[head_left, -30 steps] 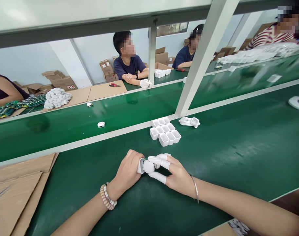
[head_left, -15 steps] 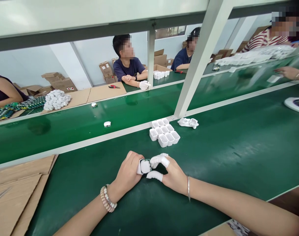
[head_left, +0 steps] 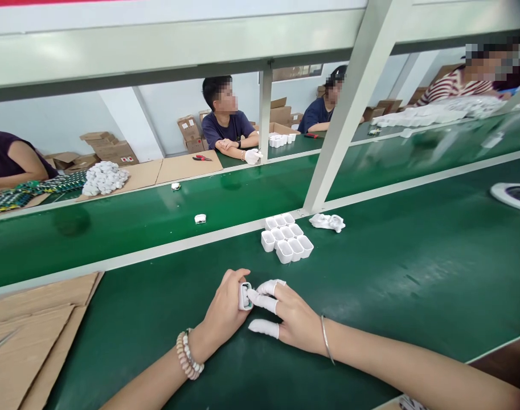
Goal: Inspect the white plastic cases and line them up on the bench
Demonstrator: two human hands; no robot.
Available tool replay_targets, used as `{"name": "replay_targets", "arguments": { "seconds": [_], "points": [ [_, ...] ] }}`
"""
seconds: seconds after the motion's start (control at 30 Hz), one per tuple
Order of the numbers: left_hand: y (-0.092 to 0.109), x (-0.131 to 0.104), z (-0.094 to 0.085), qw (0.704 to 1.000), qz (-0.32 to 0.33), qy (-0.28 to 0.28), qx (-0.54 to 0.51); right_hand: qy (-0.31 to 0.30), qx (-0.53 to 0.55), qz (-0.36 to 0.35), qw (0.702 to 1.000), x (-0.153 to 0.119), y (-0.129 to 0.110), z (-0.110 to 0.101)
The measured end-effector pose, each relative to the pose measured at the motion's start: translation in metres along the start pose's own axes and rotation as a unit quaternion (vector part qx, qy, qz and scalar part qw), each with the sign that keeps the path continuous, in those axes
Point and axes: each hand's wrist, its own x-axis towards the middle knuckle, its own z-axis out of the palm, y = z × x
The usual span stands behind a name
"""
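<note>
My left hand [head_left: 228, 304] is closed round a small white plastic case [head_left: 245, 296], its open end turned to the right. White material and a bit of green edge show inside the case. My right hand [head_left: 281, 310] wears white finger cots on the thumb and fingers. One fingertip touches the mouth of the case; the thumb is spread away below, and nothing is gripped between thumb and fingers. Beyond my hands stands a cluster of several empty white cases [head_left: 287, 236] with their openings up. A crumpled pile of white finger cots or gloves [head_left: 327, 222] lies to its right.
Flat cardboard [head_left: 33, 336] covers the left of the green table. A green conveyor [head_left: 135, 219] runs behind a pale rail, carrying small white parts [head_left: 200, 218]. A slanted metal post [head_left: 349, 114] rises behind the cases. Co-workers sit across the belt. A white-rimmed round object [head_left: 514, 195] lies far right.
The insert with the green edge has gone deeper into the case. My right fingers have straightened and the thumb has moved lower. The view has tilted slightly up.
</note>
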Motion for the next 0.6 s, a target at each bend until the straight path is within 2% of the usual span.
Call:
{"name": "replay_targets", "arguments": {
  "seconds": [0.17,0.33,0.4,0.6],
  "points": [
    [-0.004,-0.001,0.002,1.0,-0.011,0.006,-0.007,-0.037,-0.052,-0.003,0.998,0.001,-0.003,0.002],
    [-0.006,0.0,0.003,0.999,-0.032,-0.012,-0.021,-0.082,-0.127,-0.013,0.988,0.001,-0.005,0.009],
    [-0.002,0.0,0.005,0.998,-0.042,-0.024,-0.048,-0.073,-0.108,0.009,0.991,0.003,-0.004,0.008],
    [0.014,-0.003,0.018,0.991,-0.033,-0.053,-0.118,0.001,0.055,0.103,0.993,0.004,0.001,-0.011]
  ]
}}
